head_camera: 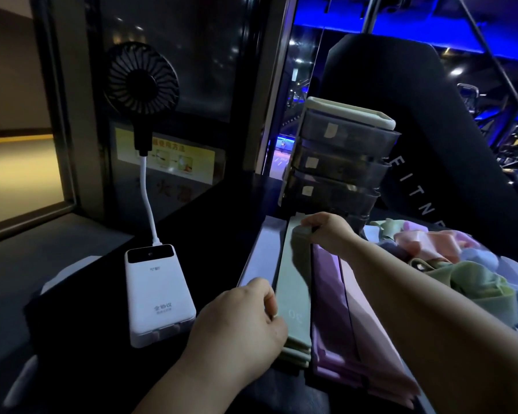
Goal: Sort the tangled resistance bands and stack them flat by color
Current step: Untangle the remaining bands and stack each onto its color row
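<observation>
We look across a dark counter (216,222) with a large black padded backrest (401,94) at the far right and a small unit of smoky plastic drawers (338,162) in front of it. On the right lies the tangled pile of bands (449,264), pink, green and pale blue all mixed. Left of that pile, flat stacks run side by side from near to far: a pink stack (371,339), a purple stack (329,294), a green stack (296,351) and a pale stack (260,258) at the left. The top green band (295,273) lies stretched along its stack. Further left, a white power bank (156,294) feeds a black clip-style fan (141,76) by a white stalk. Our right hand (329,231) pinches that band's far end with its fingers curled over it, and our left hand (240,327) has its curled fingers on the band's left edge near the near end.
</observation>
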The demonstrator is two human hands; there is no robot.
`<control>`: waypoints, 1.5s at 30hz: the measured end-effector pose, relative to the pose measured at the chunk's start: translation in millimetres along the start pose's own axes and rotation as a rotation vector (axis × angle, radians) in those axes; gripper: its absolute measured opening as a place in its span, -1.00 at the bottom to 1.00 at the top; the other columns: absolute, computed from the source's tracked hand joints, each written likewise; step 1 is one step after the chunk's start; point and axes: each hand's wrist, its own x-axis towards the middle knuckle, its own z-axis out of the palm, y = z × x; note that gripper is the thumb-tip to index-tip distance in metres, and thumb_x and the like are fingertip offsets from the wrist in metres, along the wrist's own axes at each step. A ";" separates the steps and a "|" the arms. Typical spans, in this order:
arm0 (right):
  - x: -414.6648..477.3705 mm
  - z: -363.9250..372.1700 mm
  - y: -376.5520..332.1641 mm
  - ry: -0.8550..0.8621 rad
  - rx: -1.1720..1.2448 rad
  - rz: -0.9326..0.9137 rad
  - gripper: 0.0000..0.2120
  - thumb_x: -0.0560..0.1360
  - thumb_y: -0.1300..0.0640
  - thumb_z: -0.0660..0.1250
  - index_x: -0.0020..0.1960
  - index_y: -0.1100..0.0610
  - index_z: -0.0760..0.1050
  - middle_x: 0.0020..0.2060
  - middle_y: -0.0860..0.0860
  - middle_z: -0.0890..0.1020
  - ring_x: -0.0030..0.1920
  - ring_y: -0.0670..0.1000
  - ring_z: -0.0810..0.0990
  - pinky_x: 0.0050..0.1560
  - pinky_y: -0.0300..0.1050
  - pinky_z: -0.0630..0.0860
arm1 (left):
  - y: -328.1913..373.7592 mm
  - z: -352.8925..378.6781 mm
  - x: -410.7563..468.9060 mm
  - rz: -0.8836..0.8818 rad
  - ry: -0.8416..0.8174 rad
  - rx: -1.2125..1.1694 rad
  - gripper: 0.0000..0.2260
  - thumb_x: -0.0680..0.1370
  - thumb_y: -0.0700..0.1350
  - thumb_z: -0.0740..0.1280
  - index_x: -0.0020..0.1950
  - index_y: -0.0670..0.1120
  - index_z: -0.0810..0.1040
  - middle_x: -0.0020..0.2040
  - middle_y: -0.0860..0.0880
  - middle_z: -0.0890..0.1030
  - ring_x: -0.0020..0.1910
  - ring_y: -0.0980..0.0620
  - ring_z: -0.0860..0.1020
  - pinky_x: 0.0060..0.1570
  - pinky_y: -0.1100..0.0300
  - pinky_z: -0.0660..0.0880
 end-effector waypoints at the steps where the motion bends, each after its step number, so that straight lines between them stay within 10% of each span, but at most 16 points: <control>1: 0.1 0.8 1.0 -0.007 -0.017 0.001 -0.71 0.44 0.20 0.46 0.16 0.08 0.63 -0.02 0.00 0.66 -0.15 -0.01 0.59 -0.10 -0.20 0.51 | 0.0 0.3 0.0 0.000 -0.001 0.005 -0.90 0.50 0.07 0.27 -0.12 0.08 0.40 -0.24 0.11 0.62 -0.17 0.14 0.55 -0.14 0.18 0.50; 14: 2.0 4.3 8.3 0.009 -0.196 -0.042 -0.76 0.46 0.12 0.38 0.11 -0.02 0.65 0.13 -0.03 0.64 0.10 0.02 0.59 -0.06 -0.30 0.36 | 0.3 2.9 2.9 0.056 0.024 0.012 -0.94 0.54 0.02 0.21 -0.11 0.08 0.38 -0.25 0.09 0.60 -0.23 0.15 0.52 -0.25 0.25 0.42; 20: 3.7 7.4 12.5 0.015 -0.207 -0.027 -0.72 0.42 0.04 0.30 0.08 -0.17 0.62 0.22 -0.01 0.53 0.31 0.10 0.42 0.32 -0.08 0.42 | 0.8 4.1 3.7 0.059 0.012 0.021 -0.95 0.53 0.03 0.21 -0.08 0.09 0.37 -0.25 0.08 0.58 -0.20 0.13 0.52 -0.20 0.21 0.43; 45: -10.3 1.1 8.5 -0.010 -0.351 -0.059 -0.70 0.48 -0.11 0.29 0.21 -0.24 0.54 0.33 -0.16 0.47 0.38 0.10 0.33 0.31 0.10 0.38 | 2.0 1.5 3.2 0.064 0.056 0.094 -0.87 0.53 0.09 0.24 -0.05 0.10 0.33 -0.25 0.04 0.53 -0.16 0.10 0.51 -0.18 0.20 0.42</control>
